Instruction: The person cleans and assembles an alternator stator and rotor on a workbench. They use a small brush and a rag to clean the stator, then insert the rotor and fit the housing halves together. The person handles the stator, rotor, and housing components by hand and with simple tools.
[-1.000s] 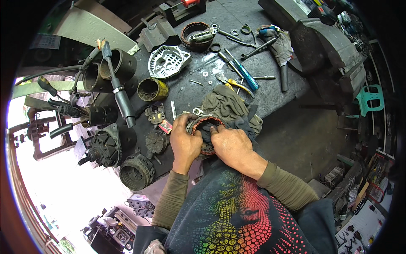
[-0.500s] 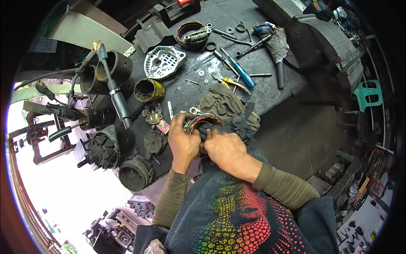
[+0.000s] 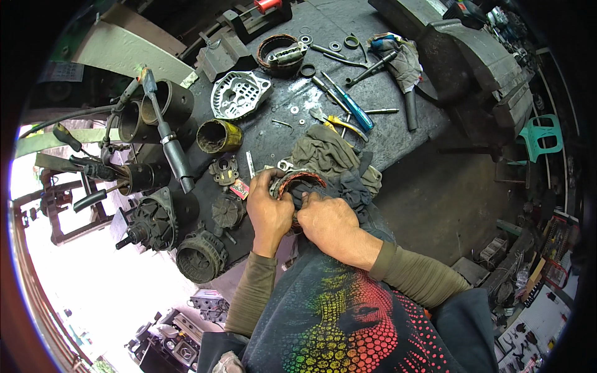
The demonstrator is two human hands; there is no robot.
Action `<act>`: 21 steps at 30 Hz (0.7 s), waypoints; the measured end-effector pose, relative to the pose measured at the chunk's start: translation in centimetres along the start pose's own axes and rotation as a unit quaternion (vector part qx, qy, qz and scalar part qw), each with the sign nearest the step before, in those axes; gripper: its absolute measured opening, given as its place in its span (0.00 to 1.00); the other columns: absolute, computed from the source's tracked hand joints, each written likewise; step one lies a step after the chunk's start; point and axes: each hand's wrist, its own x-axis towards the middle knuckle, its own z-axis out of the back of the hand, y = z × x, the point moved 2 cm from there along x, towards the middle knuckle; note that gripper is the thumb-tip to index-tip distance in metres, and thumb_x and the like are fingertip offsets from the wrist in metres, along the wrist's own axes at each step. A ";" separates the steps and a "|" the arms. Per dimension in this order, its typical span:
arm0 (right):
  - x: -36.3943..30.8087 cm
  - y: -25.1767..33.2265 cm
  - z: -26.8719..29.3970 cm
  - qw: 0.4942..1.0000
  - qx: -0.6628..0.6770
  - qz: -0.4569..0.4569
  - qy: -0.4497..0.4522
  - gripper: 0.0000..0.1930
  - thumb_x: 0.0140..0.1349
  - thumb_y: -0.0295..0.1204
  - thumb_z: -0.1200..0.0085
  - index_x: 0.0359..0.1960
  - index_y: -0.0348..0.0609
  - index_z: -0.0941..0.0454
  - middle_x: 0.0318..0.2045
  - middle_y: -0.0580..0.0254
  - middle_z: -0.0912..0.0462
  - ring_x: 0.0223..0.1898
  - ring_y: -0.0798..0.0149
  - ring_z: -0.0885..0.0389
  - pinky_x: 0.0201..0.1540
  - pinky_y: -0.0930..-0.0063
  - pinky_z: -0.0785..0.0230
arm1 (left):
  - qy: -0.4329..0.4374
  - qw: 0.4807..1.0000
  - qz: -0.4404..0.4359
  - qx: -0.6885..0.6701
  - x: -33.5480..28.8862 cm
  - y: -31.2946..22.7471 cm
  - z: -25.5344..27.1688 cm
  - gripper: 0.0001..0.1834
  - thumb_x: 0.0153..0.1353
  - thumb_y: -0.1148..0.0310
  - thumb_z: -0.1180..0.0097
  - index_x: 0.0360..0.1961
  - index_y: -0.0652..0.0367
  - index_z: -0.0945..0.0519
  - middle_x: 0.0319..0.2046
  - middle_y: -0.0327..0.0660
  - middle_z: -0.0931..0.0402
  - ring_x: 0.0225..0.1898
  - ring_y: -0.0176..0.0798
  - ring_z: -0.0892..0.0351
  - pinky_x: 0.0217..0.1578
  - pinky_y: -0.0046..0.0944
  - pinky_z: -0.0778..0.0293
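Close to my body, my left hand (image 3: 268, 211) is closed round the left side of an alternator housing with a ring of copper windings (image 3: 305, 176). Dark grey cloth (image 3: 349, 188) fills part of the ring and spills out to the right. My right hand (image 3: 329, 221) is closed on that rag, its fingers pressed into the ring; the fingertips are partly hidden. Behind the ring lies a crumpled olive cloth (image 3: 326, 149). A small red box (image 3: 239, 189) sits just left of my left hand.
Left on the bench stand a yellow can (image 3: 219, 135), an alternator rotor (image 3: 149, 224) and a dark housing (image 3: 202, 255). Farther back are a bare metal end cover (image 3: 241, 95), another winding ring (image 3: 281, 53), a blue-handled screwdriver (image 3: 356, 110) and yellow-handled pliers (image 3: 345, 124).
My right hand has shifted slightly left and turned a little against the inside of the ring. My left hand keeps its hold, and the view has tilted slightly.
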 end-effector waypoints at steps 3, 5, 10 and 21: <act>0.1 -0.1 0.2 0.999 -0.009 -0.030 -0.029 0.15 0.65 0.27 0.44 0.48 0.26 0.17 0.36 0.44 0.13 0.31 0.51 0.09 0.31 0.60 0.16 | -0.004 1.000 0.003 -0.018 -0.1 -0.1 -0.1 0.22 0.48 0.81 0.41 0.48 0.59 0.18 0.48 0.49 0.19 0.52 0.55 0.18 0.55 0.47 0.24; 0.1 0.6 0.1 0.999 -0.011 -0.013 -0.027 0.15 0.63 0.27 0.43 0.46 0.27 0.16 0.36 0.45 0.13 0.31 0.51 0.09 0.31 0.61 0.16 | -0.005 1.000 0.007 -0.008 -0.1 -0.1 -0.1 0.22 0.47 0.81 0.41 0.48 0.59 0.18 0.49 0.49 0.19 0.52 0.55 0.18 0.55 0.47 0.24; 0.4 1.2 -0.1 0.999 -0.035 -0.001 0.008 0.15 0.59 0.27 0.40 0.43 0.27 0.15 0.35 0.46 0.14 0.34 0.51 0.09 0.32 0.63 0.15 | -0.006 1.000 -0.011 0.005 0.0 0.0 -0.3 0.22 0.47 0.81 0.40 0.48 0.58 0.18 0.49 0.48 0.20 0.52 0.53 0.18 0.55 0.46 0.24; 0.4 0.9 0.0 0.999 -0.016 -0.041 -0.008 0.12 0.58 0.30 0.37 0.39 0.37 0.10 0.41 0.46 0.14 0.40 0.52 0.09 0.35 0.63 0.15 | -0.025 0.999 -0.019 -0.029 -0.5 0.4 -0.6 0.22 0.47 0.81 0.41 0.48 0.59 0.17 0.48 0.48 0.20 0.54 0.53 0.19 0.57 0.46 0.25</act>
